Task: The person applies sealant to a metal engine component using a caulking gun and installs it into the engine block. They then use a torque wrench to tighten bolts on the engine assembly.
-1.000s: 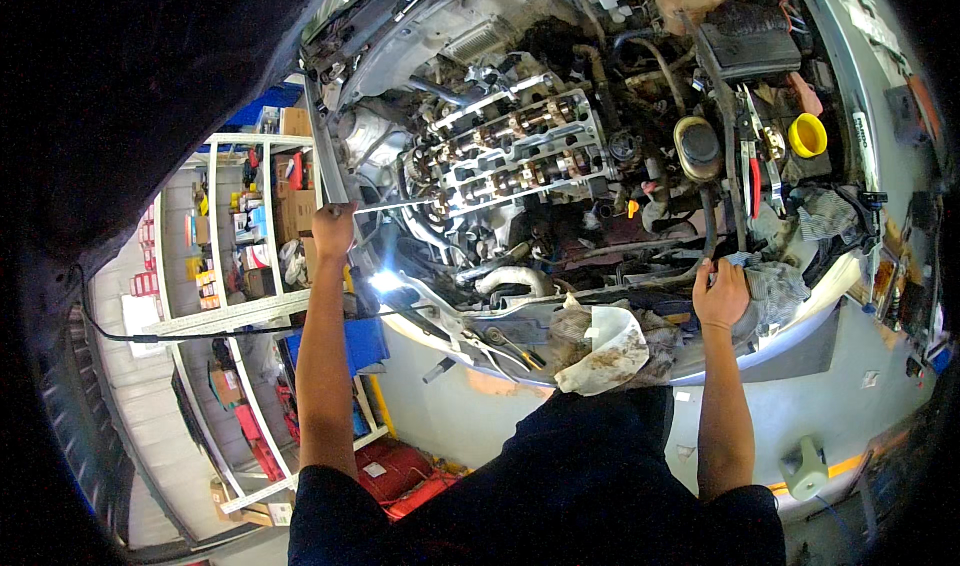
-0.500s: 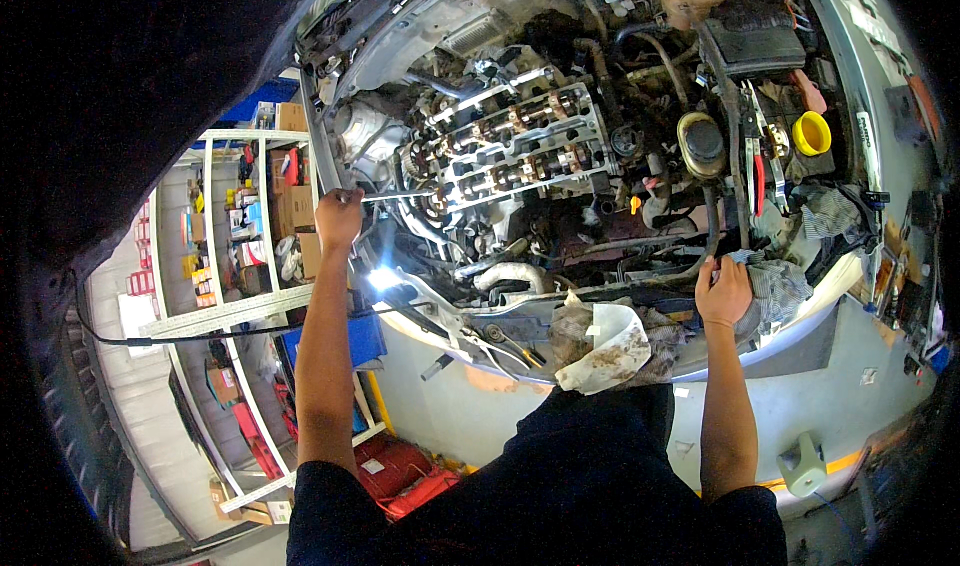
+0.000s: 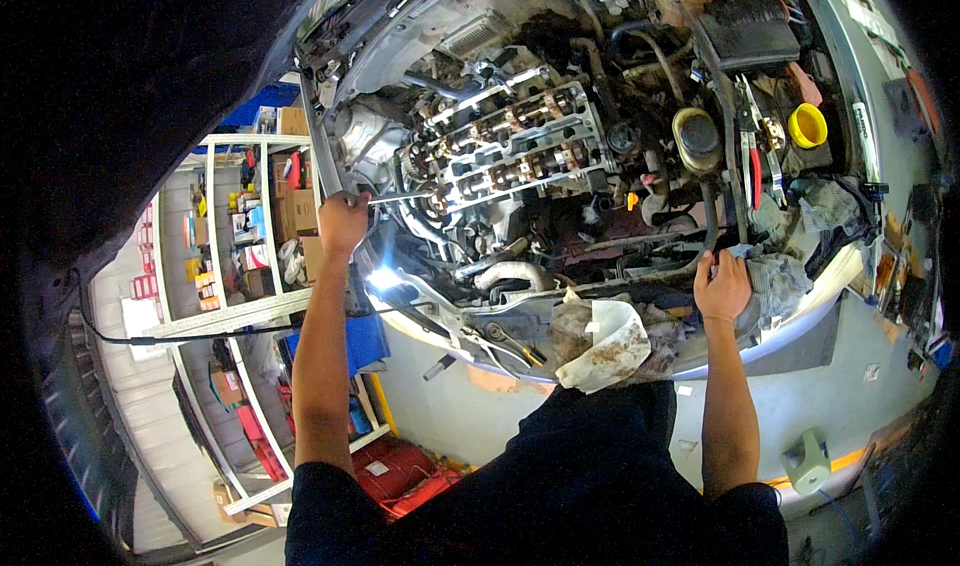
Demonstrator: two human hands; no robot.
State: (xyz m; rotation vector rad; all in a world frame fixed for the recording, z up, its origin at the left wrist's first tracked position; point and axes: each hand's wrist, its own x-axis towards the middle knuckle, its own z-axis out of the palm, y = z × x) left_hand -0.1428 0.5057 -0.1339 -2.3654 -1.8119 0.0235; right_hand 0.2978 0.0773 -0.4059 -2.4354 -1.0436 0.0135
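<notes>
The left hand [image 3: 345, 224], at ten o'clock, has its fingers wrapped around a slender steel bar tool [image 3: 400, 199] pointing toward three o'clock, its far end beside the near camshaft [image 3: 515, 176]; contact is unclear. At three o'clock, the right hand [image 3: 722, 286] rests, fingers curled, beside a grey rag [image 3: 780, 286]; whether it grips cannot be told. Under load, poor seating could make the bar slip, scratching the camshaft.

Glossy metal camshafts [image 3: 541, 163] gleam against a duller metal engine [image 3: 520, 145]; the bar [image 3: 400, 200] is smooth, bright metal, the cup [image 3: 809, 127] shiny plastic, the box [image 3: 748, 44] matt, the cloth [image 3: 780, 284] rough and wrinkled.
</notes>
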